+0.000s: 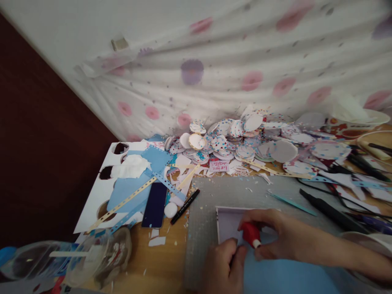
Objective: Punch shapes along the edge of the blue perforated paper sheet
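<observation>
My right hand is closed around a small red bottle-like thing with a short white tip pointing down. It hovers over a shallow white box or folded paper tray, whose far left corner shows. Just left of it, my left hand has thumb and finger bent together by the tray's near side; what they pinch, if anything, is hidden. A light blue sheet lies below both hands, running to the bottom edge. All this rests on a grey cutting mat.
Heaped paper discs with coloured specks line the curtain. On the left are a phone, a black marker, cut card, a plastic bottle and a clear cup. A teal stick-like tool and black-handled tool lie right.
</observation>
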`<action>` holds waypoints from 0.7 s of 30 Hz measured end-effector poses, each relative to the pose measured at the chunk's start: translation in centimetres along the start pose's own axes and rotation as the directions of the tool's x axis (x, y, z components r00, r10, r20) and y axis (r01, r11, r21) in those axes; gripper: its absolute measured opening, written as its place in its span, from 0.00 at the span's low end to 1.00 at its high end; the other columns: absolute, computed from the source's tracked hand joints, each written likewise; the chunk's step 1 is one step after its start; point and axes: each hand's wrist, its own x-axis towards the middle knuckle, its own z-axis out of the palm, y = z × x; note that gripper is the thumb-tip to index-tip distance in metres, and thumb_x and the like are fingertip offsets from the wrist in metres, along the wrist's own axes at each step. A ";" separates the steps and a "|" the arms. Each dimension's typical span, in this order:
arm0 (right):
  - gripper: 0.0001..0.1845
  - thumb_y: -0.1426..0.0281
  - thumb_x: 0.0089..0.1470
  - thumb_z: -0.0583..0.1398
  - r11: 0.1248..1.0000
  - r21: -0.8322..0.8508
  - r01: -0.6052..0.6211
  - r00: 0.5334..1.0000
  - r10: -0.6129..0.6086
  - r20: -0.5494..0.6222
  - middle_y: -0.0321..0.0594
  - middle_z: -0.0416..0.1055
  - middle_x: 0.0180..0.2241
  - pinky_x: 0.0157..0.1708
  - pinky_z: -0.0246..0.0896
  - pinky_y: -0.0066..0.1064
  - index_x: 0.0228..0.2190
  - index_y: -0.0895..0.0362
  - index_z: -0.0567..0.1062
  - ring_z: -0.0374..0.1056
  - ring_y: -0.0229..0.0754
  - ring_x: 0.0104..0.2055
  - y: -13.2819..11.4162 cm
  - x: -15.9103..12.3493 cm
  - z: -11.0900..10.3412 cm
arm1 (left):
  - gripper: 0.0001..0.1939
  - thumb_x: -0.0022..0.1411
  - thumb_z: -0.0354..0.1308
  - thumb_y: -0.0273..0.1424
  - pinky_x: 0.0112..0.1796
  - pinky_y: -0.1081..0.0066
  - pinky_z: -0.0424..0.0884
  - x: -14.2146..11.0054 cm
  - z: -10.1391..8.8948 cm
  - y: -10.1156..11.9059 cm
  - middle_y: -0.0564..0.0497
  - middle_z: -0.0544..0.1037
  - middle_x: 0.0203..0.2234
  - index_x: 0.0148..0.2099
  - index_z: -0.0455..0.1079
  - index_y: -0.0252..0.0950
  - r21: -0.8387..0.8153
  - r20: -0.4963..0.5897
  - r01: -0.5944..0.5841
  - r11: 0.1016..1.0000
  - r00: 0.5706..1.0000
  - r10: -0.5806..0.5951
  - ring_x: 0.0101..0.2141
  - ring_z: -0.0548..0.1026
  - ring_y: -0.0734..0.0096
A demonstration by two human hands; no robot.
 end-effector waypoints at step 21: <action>0.18 0.50 0.52 0.64 0.977 -0.035 0.212 0.951 -0.215 -0.224 0.37 0.74 0.32 0.41 0.68 0.39 0.36 0.51 0.78 0.70 0.45 0.36 3.9 0.0 1.8 | 0.18 0.67 0.51 0.40 0.29 0.68 0.58 0.0 -0.1 0.5 0.54 0.67 0.20 0.25 0.67 0.39 0.050 -0.044 0.077 0.996 0.996 -0.075 0.28 0.68 0.65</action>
